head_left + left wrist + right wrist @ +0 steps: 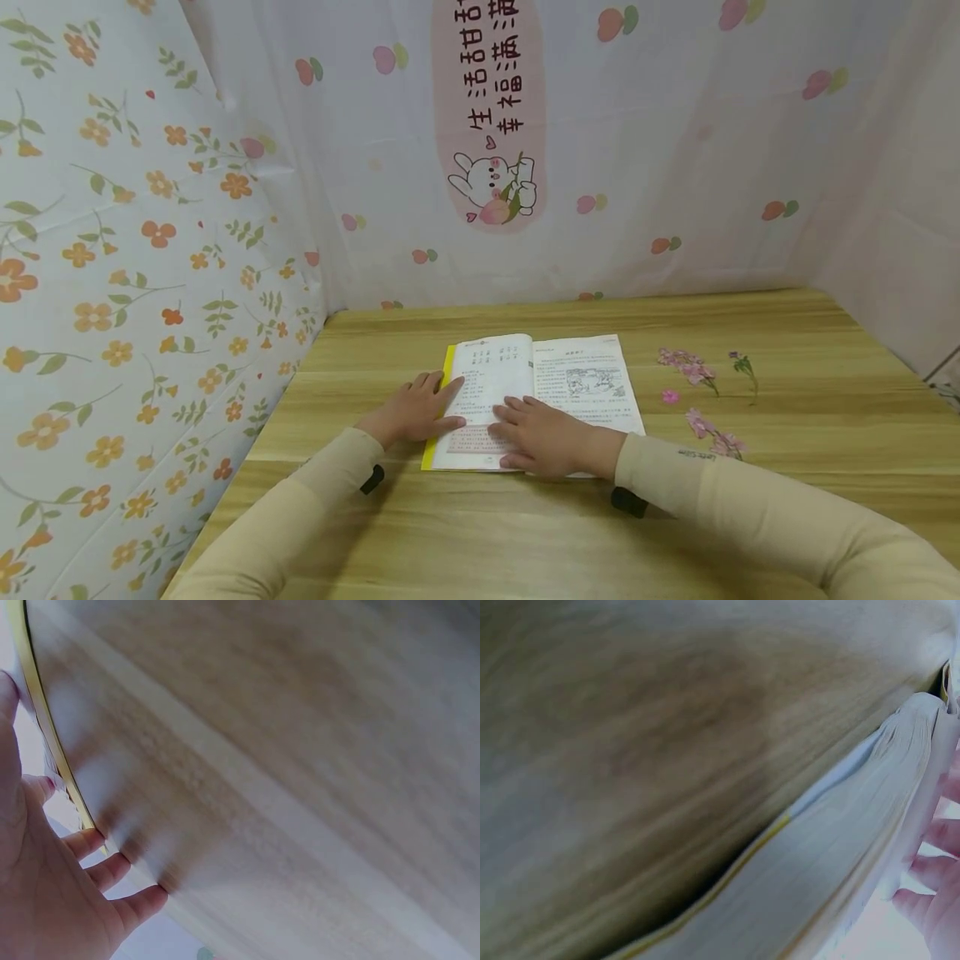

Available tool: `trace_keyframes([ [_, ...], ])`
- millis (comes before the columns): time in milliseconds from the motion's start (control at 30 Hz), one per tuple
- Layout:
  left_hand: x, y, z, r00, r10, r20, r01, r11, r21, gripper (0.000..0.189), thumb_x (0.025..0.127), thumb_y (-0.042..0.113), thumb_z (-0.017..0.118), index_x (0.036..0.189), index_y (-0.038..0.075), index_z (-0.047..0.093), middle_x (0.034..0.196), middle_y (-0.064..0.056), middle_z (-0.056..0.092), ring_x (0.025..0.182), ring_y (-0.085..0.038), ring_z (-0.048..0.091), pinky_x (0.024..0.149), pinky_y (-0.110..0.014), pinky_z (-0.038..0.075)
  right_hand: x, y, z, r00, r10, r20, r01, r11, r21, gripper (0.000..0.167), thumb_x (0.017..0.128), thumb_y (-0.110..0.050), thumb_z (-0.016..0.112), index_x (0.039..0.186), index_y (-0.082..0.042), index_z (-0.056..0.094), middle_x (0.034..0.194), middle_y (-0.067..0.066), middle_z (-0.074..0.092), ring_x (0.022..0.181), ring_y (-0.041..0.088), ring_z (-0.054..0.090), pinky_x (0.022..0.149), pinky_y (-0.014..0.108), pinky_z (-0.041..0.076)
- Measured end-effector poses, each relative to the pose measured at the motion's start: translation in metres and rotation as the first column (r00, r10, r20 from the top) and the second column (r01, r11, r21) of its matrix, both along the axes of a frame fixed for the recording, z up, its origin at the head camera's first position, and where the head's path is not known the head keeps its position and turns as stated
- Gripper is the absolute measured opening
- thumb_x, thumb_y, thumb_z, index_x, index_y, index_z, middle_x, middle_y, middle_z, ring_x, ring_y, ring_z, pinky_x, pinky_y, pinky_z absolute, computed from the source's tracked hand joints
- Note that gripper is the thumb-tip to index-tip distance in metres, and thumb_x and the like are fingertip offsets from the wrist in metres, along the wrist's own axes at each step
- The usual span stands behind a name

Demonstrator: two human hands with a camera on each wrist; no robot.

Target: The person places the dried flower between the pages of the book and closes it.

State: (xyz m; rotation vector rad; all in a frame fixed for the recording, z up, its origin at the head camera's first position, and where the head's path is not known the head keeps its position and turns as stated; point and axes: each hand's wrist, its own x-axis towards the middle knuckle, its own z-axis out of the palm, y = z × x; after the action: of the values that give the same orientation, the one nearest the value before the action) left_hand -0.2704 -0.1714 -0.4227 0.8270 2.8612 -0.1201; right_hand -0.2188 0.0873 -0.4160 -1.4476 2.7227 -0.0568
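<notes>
An open book (pixel 588 354) with printed pages and a yellow cover edge lies on the wooden table. At its left edge is my left hand (pixel 411 410), thumb and index finger on the page. In the left wrist view, the other fingers of that hand (pixel 60 892) touch the table beside the yellow edge. My right hand (pixel 551 437) rests palm down across the lower middle of the book, fingers spread over the left page. The right wrist view shows the book's thick page edges (pixel 832 847), with the fingers of my right hand (pixel 937 885) lying on top.
To the right of the book lie a pink flower sprig (pixel 686 365), a single pink blossom (pixel 671 397), a small purple flower with a green stem (pixel 744 368) and another pink sprig (pixel 712 433). Patterned cloth (pixel 360 167) hangs behind the wooden table (pixel 450 533) and at its sides.
</notes>
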Motion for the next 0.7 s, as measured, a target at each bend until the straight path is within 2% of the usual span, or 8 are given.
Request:
trace_keyframes([
  [200,-0.002,0.0,-0.002,1.0,0.01,0.007,-0.01,1.0,-0.008,0.075,0.097,0.061,0.043,0.155,0.017,0.024,0.151,-0.022,0.029,0.135,-0.039,0.031,0.103,-0.055,0.034,0.0,0.009,0.004,1.0,0.004,0.003,-0.004,0.999,-0.048,0.054,0.1,-0.045,0.049,0.141,-0.01,0.05,0.149,0.014,0.041,0.139,0.033,0.032,0.109,0.05,0.028],
  [400,-0.002,-0.003,-0.003,1.0,0.015,0.023,-0.015,1.0,0.012,0.076,0.097,0.06,0.044,0.156,0.017,0.024,0.151,-0.023,0.028,0.136,-0.04,0.03,0.102,-0.056,0.033,0.0,0.025,0.013,0.997,-0.001,-0.074,-0.007,0.994,-0.112,0.053,0.099,-0.044,0.052,0.139,-0.009,0.052,0.146,0.015,0.045,0.135,0.032,0.04,0.106,0.049,0.033],
  [600,-0.001,-0.003,-0.002,1.0,-0.002,0.009,0.002,1.0,0.003,0.076,0.097,0.06,0.042,0.156,0.016,0.024,0.15,-0.023,0.029,0.135,-0.039,0.031,0.101,-0.055,0.035,0.0,0.051,0.022,0.986,-0.053,-0.156,0.014,0.971,-0.24,0.049,0.095,-0.038,0.062,0.133,-0.007,0.057,0.139,0.017,0.051,0.124,0.032,0.052,0.099,0.049,0.041],
  [700,-0.002,-0.002,-0.002,1.0,-0.011,0.002,0.011,1.0,0.006,0.075,0.097,0.06,0.042,0.155,0.016,0.024,0.15,-0.023,0.03,0.135,-0.04,0.031,0.101,-0.055,0.035,-0.002,0.069,0.022,0.981,-0.096,-0.166,0.043,0.954,-0.297,0.049,0.092,-0.034,0.067,0.131,-0.005,0.058,0.136,0.018,0.054,0.121,0.034,0.054,0.098,0.05,0.043],
])
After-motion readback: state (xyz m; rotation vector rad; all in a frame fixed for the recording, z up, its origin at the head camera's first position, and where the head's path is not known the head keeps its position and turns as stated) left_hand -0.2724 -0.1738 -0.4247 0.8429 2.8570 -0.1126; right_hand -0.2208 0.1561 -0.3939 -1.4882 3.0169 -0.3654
